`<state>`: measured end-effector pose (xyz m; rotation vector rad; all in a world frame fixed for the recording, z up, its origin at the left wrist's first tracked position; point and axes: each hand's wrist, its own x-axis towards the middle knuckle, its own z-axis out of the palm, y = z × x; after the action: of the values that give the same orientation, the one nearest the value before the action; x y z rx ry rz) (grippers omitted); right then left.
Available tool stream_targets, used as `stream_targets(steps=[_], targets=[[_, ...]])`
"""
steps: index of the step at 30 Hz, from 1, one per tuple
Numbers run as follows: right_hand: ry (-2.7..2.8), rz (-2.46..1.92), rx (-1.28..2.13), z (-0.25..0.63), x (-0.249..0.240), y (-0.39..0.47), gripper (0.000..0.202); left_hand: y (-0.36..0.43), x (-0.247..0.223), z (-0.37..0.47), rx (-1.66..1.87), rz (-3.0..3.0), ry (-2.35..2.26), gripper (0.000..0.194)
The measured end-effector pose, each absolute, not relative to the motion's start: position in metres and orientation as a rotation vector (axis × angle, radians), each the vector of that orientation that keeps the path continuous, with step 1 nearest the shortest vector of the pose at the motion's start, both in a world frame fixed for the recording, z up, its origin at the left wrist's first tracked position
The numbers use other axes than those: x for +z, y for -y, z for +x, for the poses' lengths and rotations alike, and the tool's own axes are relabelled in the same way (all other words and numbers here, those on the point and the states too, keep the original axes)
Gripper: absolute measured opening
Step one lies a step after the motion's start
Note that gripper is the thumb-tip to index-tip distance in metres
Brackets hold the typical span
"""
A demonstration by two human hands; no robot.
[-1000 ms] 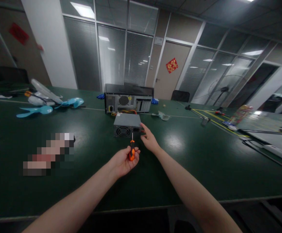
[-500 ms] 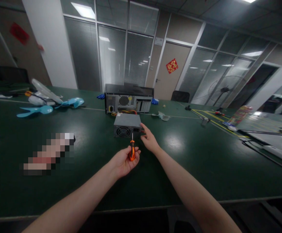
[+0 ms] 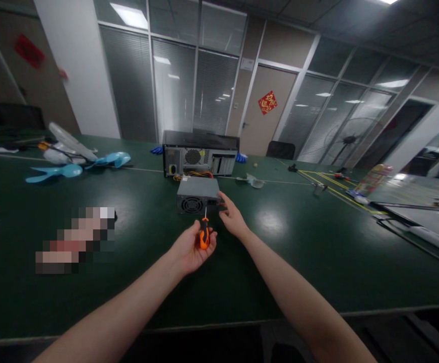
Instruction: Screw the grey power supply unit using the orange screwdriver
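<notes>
A grey computer power supply (image 3: 198, 187) lies on the green table, its fan grille and socket facing me. My left hand (image 3: 194, 247) is closed loosely around an orange and black screwdriver (image 3: 204, 237), thumb lifted off the handle. The screwdriver's shaft points away from me at the power supply's front face, between the fan and the socket; I cannot tell if the tip sits in a screw. My right hand (image 3: 234, 218) holds the power supply at its right side, thumb near the front corner, other fingers partly hidden. Yellow and red cables come out behind it.
A black computer case (image 3: 201, 138) lies right behind the power supply, with blue gloves (image 3: 241, 158) beside it. Light-blue fan blades (image 3: 55, 171) and white fan parts are at the left. A clear plastic piece (image 3: 255, 181) lies right of the case. A pixelated object (image 3: 75, 237) lies front left.
My left hand's fingers and thumb have loosened and shifted on the screwdriver handle, which has turned and moved slightly left. My right hand and the power supply have stayed put.
</notes>
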<state>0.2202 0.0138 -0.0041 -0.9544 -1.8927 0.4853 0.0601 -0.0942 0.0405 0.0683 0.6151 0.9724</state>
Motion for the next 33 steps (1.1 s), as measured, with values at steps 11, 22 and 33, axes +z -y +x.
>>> stream_targets(steps=[11, 22, 33], targets=[[1.886, -0.955, 0.508, 0.2201, -0.0021, -0.0123, 0.069, 0.0940, 0.0355, 0.0623, 0.938, 0.056, -0.627, 0.024], [1.877, -0.957, 0.507, 0.2191, -0.0017, -0.0109, 0.068, 0.0974, 0.0359, 0.0623, 0.981, 0.112, -0.619, 0.019], [1.887, -0.955, 0.489, 0.2196, -0.0022, -0.0111, 0.069, 0.0965, 0.0407, 0.0563, 0.919, 0.097, -0.623, 0.030]])
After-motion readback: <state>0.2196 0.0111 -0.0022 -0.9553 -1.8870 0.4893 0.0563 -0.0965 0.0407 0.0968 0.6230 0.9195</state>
